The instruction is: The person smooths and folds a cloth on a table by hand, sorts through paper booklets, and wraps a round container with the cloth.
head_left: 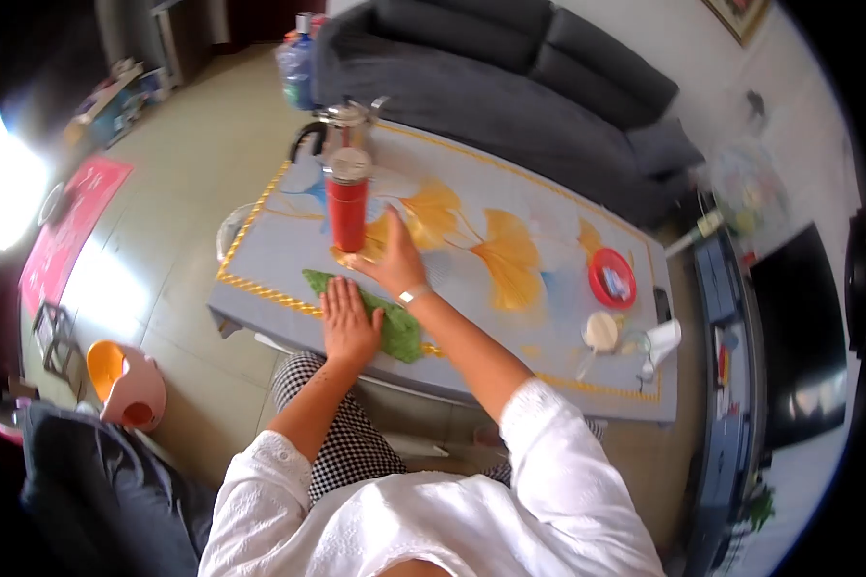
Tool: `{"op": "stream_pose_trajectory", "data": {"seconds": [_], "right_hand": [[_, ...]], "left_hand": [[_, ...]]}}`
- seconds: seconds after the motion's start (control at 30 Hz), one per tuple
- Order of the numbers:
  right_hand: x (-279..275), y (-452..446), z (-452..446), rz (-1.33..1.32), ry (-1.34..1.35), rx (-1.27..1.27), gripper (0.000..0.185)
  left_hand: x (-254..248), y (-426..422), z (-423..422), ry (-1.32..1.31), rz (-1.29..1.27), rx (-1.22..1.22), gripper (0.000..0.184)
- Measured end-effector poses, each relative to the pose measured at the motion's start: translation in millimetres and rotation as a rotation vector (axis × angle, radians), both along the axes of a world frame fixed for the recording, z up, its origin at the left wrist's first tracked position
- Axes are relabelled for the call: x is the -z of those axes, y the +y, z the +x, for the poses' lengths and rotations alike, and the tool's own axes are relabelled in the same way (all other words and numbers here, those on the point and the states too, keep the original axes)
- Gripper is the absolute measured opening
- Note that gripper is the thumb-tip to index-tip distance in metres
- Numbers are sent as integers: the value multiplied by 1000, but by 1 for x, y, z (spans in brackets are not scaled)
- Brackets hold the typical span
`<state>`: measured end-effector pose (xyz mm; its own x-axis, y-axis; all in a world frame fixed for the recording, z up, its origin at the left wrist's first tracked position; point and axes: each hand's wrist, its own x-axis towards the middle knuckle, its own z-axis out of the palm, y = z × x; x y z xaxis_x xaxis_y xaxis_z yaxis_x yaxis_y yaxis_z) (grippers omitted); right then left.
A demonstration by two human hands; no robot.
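Observation:
My left hand [349,325] lies flat, fingers stretched out, on a crumpled green cloth [400,334] near the front edge of the table. My right hand [394,263] is open, with the thumb raised and apart from the fingers. Its fingertips are at the base of a red tumbler [347,213] with a pale lid; whether they touch it I cannot tell. The tumbler stands upright. Just behind it is a metal kettle [346,117] with a black handle, partly hidden by the tumbler.
The table has a grey cloth [443,274] with yellow leaf patterns. To the right are a red bowl [612,277] with small items in it, a pale round object [601,331] and a white cup [663,338]. Behind stands a grey sofa [491,106]; a pink-and-orange potty [130,389] is on the floor.

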<state>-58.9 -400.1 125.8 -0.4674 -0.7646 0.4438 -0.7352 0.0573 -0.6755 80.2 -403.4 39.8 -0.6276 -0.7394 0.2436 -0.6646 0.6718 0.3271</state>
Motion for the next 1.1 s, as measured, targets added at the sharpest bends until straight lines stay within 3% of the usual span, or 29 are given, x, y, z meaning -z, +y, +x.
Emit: {"op": "stream_pose_trajectory", "data": {"seconds": [0.07,0.13,0.2,0.3,0.47,0.67,0.87,1.0,1.1], "right_hand": [[11,-38,-3,-58,-60,48,129],[15,-65,1,-81,-111,134,131],[10,-73,3,-86,-330,94,121],[9,-75,3,-109,-400,137,88],[0,-51,-5,-13,-206,197,81],[-24,49,-47,-25,-149,224,86],[-23,178,-140,-57,-115,525,87],[-20,255,-191,5,91,829,89],[-18,293,-215,7,45,923,87]], "left_hand": [[-2,0,-1,-5,24,53,79],[-4,0,-1,-48,14,12,78],[-3,2,-2,-77,-8,14,77],[-8,3,-2,-69,-7,36,76],[-4,3,-2,-77,-41,19,74],[-7,5,-1,-85,-22,27,73],[-4,4,-3,-113,-32,7,72],[-2,3,-2,-119,-41,12,74],[-2,3,-2,-100,-57,14,74]]}}
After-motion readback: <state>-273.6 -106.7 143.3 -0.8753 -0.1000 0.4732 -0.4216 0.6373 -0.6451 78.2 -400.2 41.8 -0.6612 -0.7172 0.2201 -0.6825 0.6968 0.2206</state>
